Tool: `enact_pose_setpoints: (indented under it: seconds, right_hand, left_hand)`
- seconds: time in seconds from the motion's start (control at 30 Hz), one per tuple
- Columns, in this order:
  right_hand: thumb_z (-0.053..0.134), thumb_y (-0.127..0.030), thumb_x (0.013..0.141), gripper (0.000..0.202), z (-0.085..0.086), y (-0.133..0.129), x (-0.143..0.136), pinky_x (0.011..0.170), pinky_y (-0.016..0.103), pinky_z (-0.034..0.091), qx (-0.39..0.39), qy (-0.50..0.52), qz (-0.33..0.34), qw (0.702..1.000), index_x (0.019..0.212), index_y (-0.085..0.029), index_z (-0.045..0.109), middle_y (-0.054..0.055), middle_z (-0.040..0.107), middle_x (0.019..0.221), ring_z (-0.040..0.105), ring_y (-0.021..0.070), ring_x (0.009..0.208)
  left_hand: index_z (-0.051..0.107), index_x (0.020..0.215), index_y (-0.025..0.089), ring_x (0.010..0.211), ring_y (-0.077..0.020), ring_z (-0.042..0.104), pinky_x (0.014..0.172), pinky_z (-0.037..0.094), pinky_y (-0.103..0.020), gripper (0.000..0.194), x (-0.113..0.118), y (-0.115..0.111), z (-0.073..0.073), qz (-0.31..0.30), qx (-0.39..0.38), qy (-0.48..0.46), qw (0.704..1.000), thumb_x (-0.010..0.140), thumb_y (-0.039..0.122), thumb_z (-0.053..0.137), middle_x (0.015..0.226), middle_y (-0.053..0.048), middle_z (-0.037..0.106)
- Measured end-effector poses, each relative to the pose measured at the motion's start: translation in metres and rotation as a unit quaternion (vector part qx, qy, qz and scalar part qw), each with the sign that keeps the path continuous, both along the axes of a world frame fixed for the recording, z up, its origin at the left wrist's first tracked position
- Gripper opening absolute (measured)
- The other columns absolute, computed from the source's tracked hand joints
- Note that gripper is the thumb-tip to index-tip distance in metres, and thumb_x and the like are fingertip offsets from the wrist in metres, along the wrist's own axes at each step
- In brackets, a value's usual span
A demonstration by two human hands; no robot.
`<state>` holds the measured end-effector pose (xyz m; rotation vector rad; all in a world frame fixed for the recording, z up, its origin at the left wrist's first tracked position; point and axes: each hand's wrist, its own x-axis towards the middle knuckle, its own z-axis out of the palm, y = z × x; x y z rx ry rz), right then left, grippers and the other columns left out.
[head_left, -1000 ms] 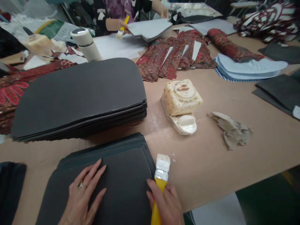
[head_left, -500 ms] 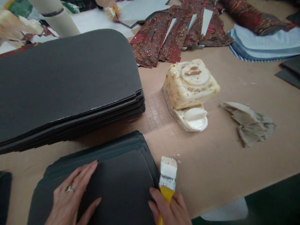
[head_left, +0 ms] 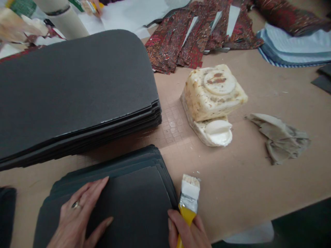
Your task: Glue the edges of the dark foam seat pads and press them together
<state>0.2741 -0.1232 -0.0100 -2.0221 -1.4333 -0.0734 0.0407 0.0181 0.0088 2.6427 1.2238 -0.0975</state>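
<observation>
My left hand [head_left: 77, 213], with a ring on one finger, lies flat on a low stack of black sheets [head_left: 134, 196], thumb spread from the fingers. At the stack's right edge, my right hand [head_left: 187, 229] is closed around the yellow handle of a flat paintbrush [head_left: 190, 194]. The brush points away from me, and its bristles are coated in white. Its fingertips touch the side of the sheets. Beyond stands a stained, cream-coloured plastic container [head_left: 212, 100] with a pool of white paste [head_left: 219, 132] at its front opening.
A taller stack of black sheets [head_left: 77, 89] stands behind on the left. Patterned red fabric pieces [head_left: 178, 41] lie at the back, beside folded blue cloth [head_left: 292, 46]. A crumpled grey rag [head_left: 281, 137] rests on the right. Another person's hand [head_left: 97, 8] holds a brush at the top.
My view has shifted slightly, and the things on the table appear a little further right. The other person's hand has moved left. My hands keep nearly the same pose.
</observation>
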Motion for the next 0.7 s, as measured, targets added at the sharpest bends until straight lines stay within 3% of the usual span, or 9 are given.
enact_pose_setpoints:
  seconds: [0.17, 0.27, 0.4, 0.53, 0.7]
  right_hand:
    - [0.045, -0.013, 0.088, 0.018, 0.004, -0.002, 0.003, 0.053, 0.025, 0.043, -0.039, 0.0, 0.036, 0.999, 0.087, -0.016, 0.063, -0.001, 0.061, 0.054, 0.057, 0.0098, 0.044]
    - [0.049, -0.016, 0.087, 0.014, 0.005, -0.004, 0.001, 0.056, 0.025, 0.042, -0.041, -0.001, 0.049, 0.998, 0.088, -0.016, 0.063, -0.001, 0.061, 0.055, 0.057, 0.0099, 0.046]
    - [0.047, -0.016, 0.089, 0.015, 0.01, -0.004, -0.002, 0.058, 0.024, 0.04, -0.031, -0.002, 0.054, 0.998, 0.087, -0.016, 0.061, -0.001, 0.061, 0.054, 0.056, 0.0088, 0.045]
    - [0.042, -0.018, 0.092, 0.017, 0.016, -0.006, -0.003, 0.062, 0.024, 0.04, -0.054, 0.007, 0.066, 0.996, 0.089, -0.015, 0.059, -0.001, 0.063, 0.059, 0.059, 0.0092, 0.05]
    - [0.047, -0.024, 0.09, 0.016, 0.019, -0.008, -0.006, 0.068, 0.027, 0.041, -0.09, 0.003, 0.039, 0.995, 0.098, -0.015, 0.058, 0.001, 0.063, 0.064, 0.06, 0.0121, 0.055]
  left_hand:
    - [0.037, 0.136, 0.028, 0.104, -0.031, 0.053, 0.085, 0.04, -0.045, 0.057, 0.019, 0.017, 0.013, -0.045, 0.041, -0.022, 0.998, 0.085, 0.054, 0.043, 0.115, -0.007, 0.059]
    - [0.045, 0.129, 0.025, 0.101, -0.0252, 0.055, 0.087, 0.042, -0.04, 0.043, 0.049, 0.021, 0.019, -0.055, 0.041, -0.092, 0.993, 0.089, 0.042, 0.045, 0.111, -0.007, 0.059]
    - [0.055, 0.115, 0.021, 0.096, -0.0187, 0.056, 0.083, 0.047, -0.03, 0.028, 0.077, 0.015, 0.013, -0.072, -0.007, -0.144, 0.987, 0.09, 0.028, 0.048, 0.104, -0.006, 0.06]
    - [0.056, 0.116, 0.022, 0.093, -0.019, 0.055, 0.08, 0.048, -0.031, 0.029, 0.08, 0.011, 0.007, -0.038, -0.04, -0.145, 0.988, 0.089, 0.029, 0.048, 0.101, -0.006, 0.058]
    - [0.058, 0.11, 0.024, 0.093, -0.0206, 0.056, 0.079, 0.049, -0.034, 0.027, 0.08, 0.016, 0.008, -0.01, -0.094, -0.145, 0.985, 0.086, 0.033, 0.049, 0.101, -0.005, 0.057]
